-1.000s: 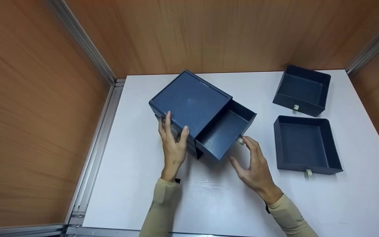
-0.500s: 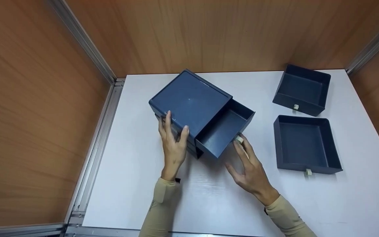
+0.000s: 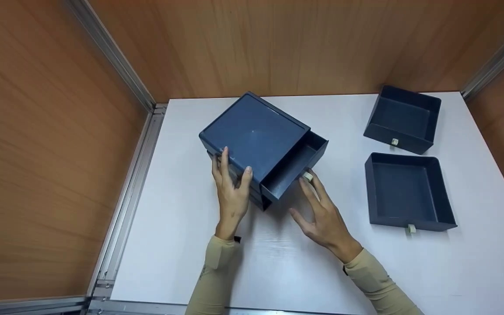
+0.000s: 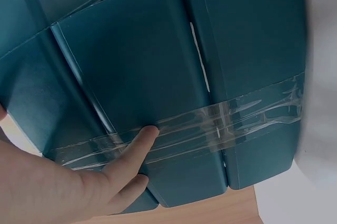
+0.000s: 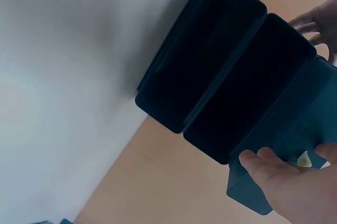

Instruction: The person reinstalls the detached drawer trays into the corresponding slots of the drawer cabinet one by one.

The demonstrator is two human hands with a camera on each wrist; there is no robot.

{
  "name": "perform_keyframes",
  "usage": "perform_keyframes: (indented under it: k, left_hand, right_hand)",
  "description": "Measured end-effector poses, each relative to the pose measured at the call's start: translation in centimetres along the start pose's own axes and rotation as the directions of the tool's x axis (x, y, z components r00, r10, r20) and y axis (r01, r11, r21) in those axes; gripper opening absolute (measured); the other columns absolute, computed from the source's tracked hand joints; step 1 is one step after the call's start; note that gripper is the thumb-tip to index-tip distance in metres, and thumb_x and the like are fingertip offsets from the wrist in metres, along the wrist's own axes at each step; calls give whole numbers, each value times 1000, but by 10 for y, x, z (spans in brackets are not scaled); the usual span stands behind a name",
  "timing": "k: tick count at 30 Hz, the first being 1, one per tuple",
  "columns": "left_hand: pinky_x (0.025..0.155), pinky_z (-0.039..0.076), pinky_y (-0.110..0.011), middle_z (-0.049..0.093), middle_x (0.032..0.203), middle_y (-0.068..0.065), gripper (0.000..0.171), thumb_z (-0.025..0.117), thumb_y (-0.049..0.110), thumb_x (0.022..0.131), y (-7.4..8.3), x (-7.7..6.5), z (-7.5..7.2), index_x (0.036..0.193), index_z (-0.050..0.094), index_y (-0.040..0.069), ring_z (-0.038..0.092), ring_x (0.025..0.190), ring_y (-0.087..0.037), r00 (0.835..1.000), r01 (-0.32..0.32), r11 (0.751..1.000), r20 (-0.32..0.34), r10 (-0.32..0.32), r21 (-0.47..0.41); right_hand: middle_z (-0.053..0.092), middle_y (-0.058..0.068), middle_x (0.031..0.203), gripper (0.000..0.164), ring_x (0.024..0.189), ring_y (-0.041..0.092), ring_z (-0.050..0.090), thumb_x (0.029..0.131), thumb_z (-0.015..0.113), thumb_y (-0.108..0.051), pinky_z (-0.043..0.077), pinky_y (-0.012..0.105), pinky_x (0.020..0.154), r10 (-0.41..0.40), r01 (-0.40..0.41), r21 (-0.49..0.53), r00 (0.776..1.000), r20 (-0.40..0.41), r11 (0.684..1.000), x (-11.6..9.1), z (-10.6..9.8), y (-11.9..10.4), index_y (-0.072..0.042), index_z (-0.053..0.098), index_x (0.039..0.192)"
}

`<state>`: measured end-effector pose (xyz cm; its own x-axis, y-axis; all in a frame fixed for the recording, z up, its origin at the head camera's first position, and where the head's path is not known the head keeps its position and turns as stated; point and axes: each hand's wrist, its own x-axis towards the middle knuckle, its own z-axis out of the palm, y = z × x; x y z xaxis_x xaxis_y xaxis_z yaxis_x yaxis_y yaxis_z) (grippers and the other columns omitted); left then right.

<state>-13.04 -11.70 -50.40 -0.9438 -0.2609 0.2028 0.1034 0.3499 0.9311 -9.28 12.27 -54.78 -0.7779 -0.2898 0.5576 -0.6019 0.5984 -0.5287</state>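
On the white table, as I see it from the head camera: a dark blue drawer cabinet (image 3: 254,138) stands left of centre, turned at an angle.
Top drawer: I see the top drawer (image 3: 298,164) partly out of the cabinet, sticking out toward the right, with a pale pull tab (image 3: 307,176) on its front.
Left hand: my left hand (image 3: 230,192) lies against the cabinet's near side, fingers straight and flat on the wall, tips reaching its top edge. From the left wrist view the palm and fingers (image 4: 134,147) rest on a strip of clear tape (image 4: 247,116) that runs across the blue panels.
Right hand: my right hand (image 3: 322,214) is at the drawer front, fingers extended, fingertips touching it beside the pull tab. I see no pinch on the tab; the hand looks flat and relaxed.
Loose drawers: two more drawers lie well apart from the cabinet on the right side of the table, a far drawer (image 3: 403,119) near the back corner and a near drawer (image 3: 409,191) in front of it, both open side up, each with a pale tab on its front.
Surroundings: I see wood-grain walls (image 3: 278,43) around the table (image 3: 278,271) and a metal rail (image 3: 125,210) along its left edge.
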Motion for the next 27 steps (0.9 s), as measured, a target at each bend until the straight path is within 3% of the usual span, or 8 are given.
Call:
perform_keyframes:
  k: [17,27]
  left_hand:
    - [114,38,-75,5,177,-23,78,64,42,104,-2,0,0,171,25,30,15,162,-50,1000,-20,1000,-12,20,12]
    - [113,39,-74,1,178,-20,78,62,46,104,-2,-1,1,171,23,36,15,162,-50,1000,-7,1000,-2,7,2]
  right_hand:
    - [25,32,172,88,154,46,40,95,81,-26,48,58,114,17,-18,28,998,58,999,23,17,-5,-9,35,167]
    - [25,33,171,83,154,49,38,99,76,-32,46,60,116,67,-72,35,991,114,997,26,26,-5,-6,35,167]
